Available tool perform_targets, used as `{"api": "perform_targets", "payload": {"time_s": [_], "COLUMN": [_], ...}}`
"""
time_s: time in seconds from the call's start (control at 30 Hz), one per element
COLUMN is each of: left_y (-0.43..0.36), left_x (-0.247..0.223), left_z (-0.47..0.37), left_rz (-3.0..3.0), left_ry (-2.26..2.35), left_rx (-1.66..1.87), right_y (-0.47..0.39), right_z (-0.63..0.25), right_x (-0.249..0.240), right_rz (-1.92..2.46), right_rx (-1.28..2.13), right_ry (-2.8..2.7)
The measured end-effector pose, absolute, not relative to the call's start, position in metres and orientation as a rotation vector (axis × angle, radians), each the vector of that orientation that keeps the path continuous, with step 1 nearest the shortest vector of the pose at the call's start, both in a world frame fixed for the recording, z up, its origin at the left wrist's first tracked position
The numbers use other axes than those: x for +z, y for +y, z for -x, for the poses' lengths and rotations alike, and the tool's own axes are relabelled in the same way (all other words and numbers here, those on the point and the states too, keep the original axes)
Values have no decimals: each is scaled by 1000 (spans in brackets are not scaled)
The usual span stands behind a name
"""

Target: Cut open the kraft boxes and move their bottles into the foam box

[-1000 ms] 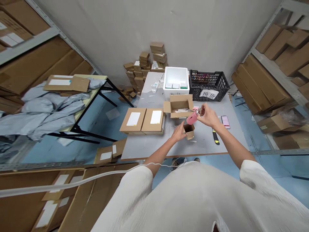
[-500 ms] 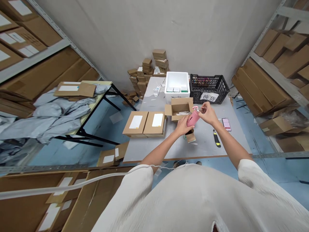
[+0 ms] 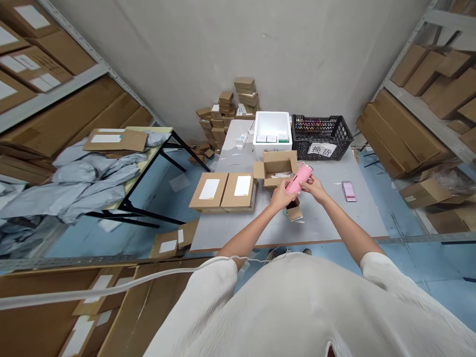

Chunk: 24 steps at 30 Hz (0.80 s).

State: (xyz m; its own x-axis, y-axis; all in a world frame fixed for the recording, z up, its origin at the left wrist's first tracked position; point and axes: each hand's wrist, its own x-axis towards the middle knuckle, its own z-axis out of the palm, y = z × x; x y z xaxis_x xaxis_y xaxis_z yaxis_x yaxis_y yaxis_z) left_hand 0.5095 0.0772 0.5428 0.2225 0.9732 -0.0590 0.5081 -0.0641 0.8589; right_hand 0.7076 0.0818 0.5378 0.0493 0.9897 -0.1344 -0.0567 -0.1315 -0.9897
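Note:
A pink bottle [image 3: 299, 177] with dark lettering and a metallic rim is tilted in front of me, above the grey table [image 3: 238, 233]. My left hand [image 3: 282, 195] wraps around its lower left side. The fingers of my right hand [image 3: 313, 187] grip its right side below the top. Just behind the bottle stands an open cardboard box [image 3: 279, 162] with whitish contents. Under my hands is a small open carton [image 3: 295, 212], partly covered by them.
Two closed cartons [image 3: 223, 192] with white labels stand left on the table. A white bin [image 3: 272, 124] and a black crate [image 3: 323, 139] are at the back. A phone [image 3: 348, 191] lies on the right. Shelves with boxes flank the table.
My right hand has moved from the bottle's top down to its side. The bottle has turned a little in my hands. The utility knife is out of sight where my right forearm now passes.

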Motion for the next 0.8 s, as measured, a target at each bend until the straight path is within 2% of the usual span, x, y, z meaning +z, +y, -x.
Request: {"api": "perform_targets", "payload": {"time_s": [0.17,0.43,0.6,0.8], "left_y": [80,81,80,90], "left_x": [538,543,538,526], "left_z": [-514,-507,-512,-510], "left_rz": [-1910,-1706,-1707,-1753], "left_ry": [1394,1190,1172,1242], "left_rx": [755,875,845,888], "right_y": [82,83,80,75], "right_z": [-702,-707,-703,-706], "right_x": [538,549,548,552], "right_rz": [1409,1304,1458,1387], "right_rx": [1114,1104,926,1071], "right_ry": [-1042,-1259,-1307,-1312]}}
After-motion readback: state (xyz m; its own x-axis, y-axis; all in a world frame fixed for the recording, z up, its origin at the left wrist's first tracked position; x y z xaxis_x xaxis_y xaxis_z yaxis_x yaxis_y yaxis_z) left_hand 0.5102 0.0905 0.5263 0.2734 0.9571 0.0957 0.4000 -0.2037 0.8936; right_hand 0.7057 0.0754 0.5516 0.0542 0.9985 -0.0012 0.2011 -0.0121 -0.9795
